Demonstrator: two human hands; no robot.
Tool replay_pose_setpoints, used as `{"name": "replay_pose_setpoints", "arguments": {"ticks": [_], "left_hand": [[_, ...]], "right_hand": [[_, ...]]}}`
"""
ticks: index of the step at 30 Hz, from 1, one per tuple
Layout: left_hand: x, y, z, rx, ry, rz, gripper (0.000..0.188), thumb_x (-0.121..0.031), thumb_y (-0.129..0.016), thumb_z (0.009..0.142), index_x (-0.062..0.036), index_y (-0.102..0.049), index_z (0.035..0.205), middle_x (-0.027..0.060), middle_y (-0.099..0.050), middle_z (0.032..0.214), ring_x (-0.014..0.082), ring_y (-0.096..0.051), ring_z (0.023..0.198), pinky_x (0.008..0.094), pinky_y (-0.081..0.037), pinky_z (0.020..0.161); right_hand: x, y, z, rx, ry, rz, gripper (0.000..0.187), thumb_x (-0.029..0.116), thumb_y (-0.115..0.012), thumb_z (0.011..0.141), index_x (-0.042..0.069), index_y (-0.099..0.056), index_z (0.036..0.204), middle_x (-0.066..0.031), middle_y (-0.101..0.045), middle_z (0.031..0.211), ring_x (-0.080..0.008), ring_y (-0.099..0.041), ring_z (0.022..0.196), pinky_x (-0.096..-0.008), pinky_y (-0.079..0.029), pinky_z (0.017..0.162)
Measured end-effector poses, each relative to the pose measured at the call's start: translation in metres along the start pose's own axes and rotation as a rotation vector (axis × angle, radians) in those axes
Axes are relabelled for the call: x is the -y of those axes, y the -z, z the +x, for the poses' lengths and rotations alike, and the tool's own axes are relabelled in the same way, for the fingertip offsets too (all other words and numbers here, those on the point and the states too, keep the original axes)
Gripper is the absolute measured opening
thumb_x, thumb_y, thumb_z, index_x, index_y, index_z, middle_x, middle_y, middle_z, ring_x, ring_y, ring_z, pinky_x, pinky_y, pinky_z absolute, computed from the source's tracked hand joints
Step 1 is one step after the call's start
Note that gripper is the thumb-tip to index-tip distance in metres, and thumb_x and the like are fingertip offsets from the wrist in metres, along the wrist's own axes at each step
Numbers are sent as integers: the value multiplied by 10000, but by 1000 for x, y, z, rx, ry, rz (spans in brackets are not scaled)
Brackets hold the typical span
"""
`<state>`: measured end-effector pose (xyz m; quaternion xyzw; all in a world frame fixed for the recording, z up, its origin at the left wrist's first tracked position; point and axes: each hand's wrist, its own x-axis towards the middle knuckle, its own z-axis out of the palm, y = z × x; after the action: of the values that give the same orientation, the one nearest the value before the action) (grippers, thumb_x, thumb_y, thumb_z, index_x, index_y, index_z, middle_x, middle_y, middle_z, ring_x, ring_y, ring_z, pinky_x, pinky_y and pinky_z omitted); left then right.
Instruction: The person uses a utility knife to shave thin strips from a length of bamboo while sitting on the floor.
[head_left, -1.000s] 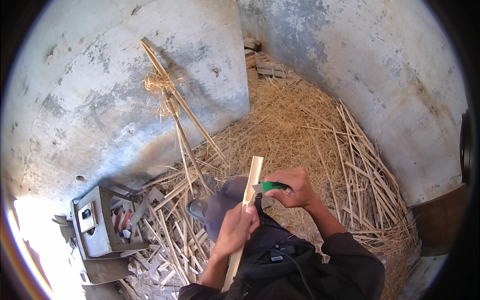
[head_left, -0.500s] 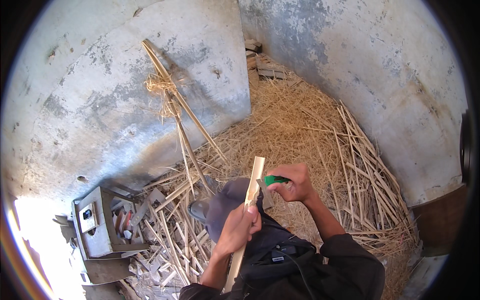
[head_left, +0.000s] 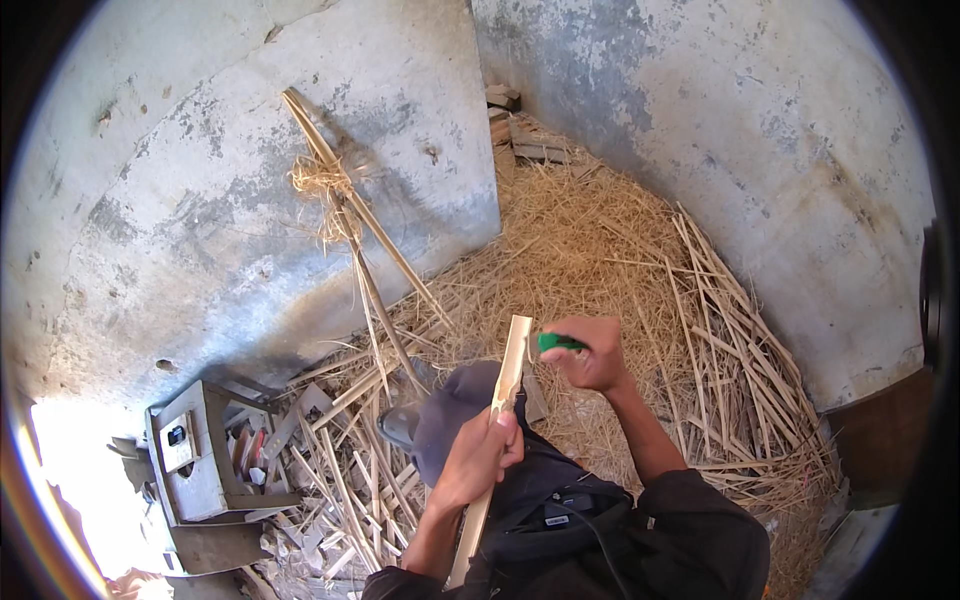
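My left hand (head_left: 480,455) is closed around a long split bamboo strip (head_left: 514,350), which slants up from my lap. Just above the thumb, the strip's pale inner face looks rough and chipped. To the right of the strip's upper end, my right hand (head_left: 596,355) is closed on a green-handled knife (head_left: 557,343), apart from the bamboo. The knife's blade cannot be made out at this moment.
Bamboo sticks (head_left: 750,365) lie along the right wall beside a heap of shavings (head_left: 580,225). Tied bamboo poles (head_left: 365,225) lean on the left wall. A worn wooden box (head_left: 205,450) stands at lower left, with offcuts (head_left: 355,490) beside it.
My right hand has lifted slightly up and to the right, taking the knife away from the bamboo strip. My left hand keeps its grip in nearly the same place.
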<state>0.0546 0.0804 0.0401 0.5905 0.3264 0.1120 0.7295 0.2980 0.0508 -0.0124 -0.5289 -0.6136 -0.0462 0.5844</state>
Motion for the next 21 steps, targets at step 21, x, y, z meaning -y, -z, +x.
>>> {"name": "replay_pose_setpoints", "arguments": {"ticks": [21], "left_hand": [[-12,1,-5,75,-47,-252,295,-325,-405,1115,-45,-497,1125,-15,-431,677,51,-376,472,198,-314,406]], "right_hand": [[8,22,-4,153,-553,340,299,290,-711,940,33,-654,1082,-58,-697,898,-115,-613,772,-276,-475,696]]}}
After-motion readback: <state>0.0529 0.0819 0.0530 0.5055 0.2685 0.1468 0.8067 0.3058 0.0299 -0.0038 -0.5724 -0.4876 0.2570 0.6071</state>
